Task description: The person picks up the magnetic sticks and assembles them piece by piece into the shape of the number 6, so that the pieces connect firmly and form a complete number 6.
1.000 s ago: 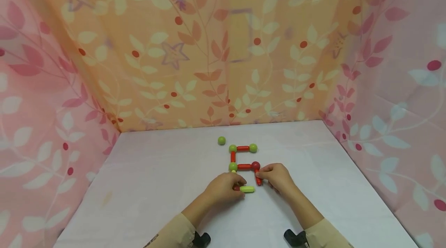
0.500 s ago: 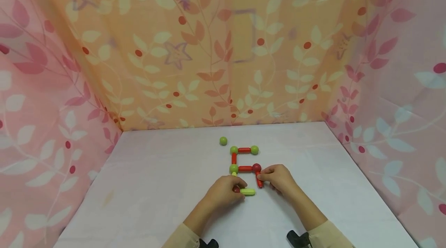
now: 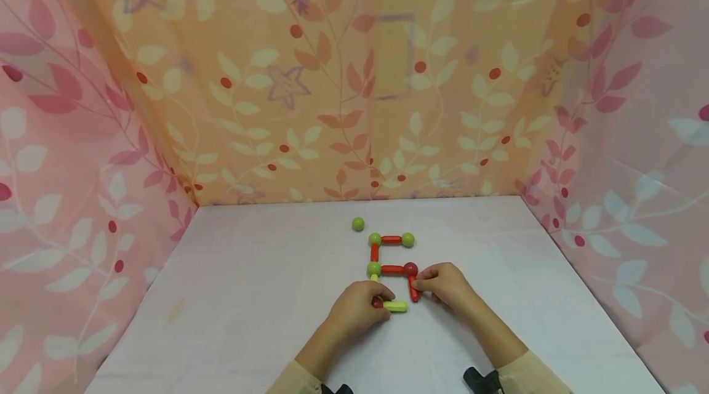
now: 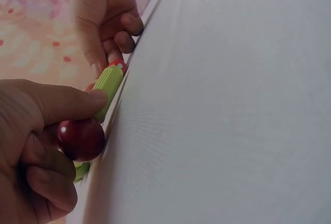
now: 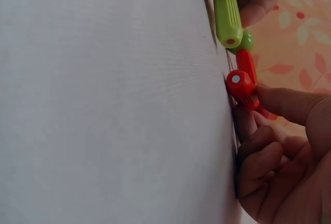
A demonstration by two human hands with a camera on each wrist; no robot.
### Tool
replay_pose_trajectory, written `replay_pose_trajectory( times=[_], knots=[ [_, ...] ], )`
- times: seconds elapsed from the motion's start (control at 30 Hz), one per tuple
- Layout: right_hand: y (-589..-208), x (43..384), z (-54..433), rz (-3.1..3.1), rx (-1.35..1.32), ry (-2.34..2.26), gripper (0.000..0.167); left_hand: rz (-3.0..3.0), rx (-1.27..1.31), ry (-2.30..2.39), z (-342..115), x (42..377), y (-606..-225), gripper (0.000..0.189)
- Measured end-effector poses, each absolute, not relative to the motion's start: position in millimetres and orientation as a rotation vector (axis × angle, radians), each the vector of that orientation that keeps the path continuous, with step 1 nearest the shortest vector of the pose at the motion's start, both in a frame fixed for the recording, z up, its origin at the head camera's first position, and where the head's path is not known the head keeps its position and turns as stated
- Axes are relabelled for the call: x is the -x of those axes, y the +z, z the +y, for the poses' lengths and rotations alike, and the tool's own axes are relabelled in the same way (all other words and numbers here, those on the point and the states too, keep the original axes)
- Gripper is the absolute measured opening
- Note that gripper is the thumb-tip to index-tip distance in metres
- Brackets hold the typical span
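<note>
Several magnetic sticks and balls are joined into an angular figure on the white table. My left hand (image 3: 357, 308) grips a dark red ball (image 4: 81, 140), with thumb and finger around it. A light green stick (image 3: 396, 306) extends rightward from that ball. Another light green stick (image 3: 374, 278) runs up to a green ball (image 3: 373, 269), its near part hidden by my left hand. My right hand (image 3: 445, 286) pinches a red stick (image 3: 413, 292) whose far end meets a red ball (image 3: 410, 269). Its near end, with a silvery tip, lies just beyond the light green stick's free end.
The figure continues away through an upright red stick (image 3: 374, 253), a corner green ball (image 3: 375, 239) and a red stick (image 3: 391, 240) to an end green ball (image 3: 408, 239). A loose green ball (image 3: 358, 223) lies behind. Patterned cloth walls (image 3: 288, 135) enclose the table (image 3: 266, 271).
The head view has shifted slightly, so everything appears a little lower and further right. Both hands keep the same holds, and the figure keeps its shape.
</note>
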State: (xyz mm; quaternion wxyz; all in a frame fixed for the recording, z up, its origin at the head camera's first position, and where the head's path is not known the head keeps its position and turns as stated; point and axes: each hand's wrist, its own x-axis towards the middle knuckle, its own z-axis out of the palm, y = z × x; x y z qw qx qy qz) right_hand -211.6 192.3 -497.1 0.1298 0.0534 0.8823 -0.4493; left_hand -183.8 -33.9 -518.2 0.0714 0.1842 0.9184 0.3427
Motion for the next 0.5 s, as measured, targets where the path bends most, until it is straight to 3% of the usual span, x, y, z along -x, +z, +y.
replay_pose_trajectory(
  times=[0.3,0.5],
  knots=[
    [-460.7,229.9,194.5,2.646,0.161,-0.833,0.024,2.732,-0.464,1.144,-35.8,181.1,-519.0,0.025],
    [-420.3,265.5,184.1,2.703,0.423,-0.654,0.013,2.682,-0.453,1.207,-37.2,180.7,-520.7,0.024]
  ],
)
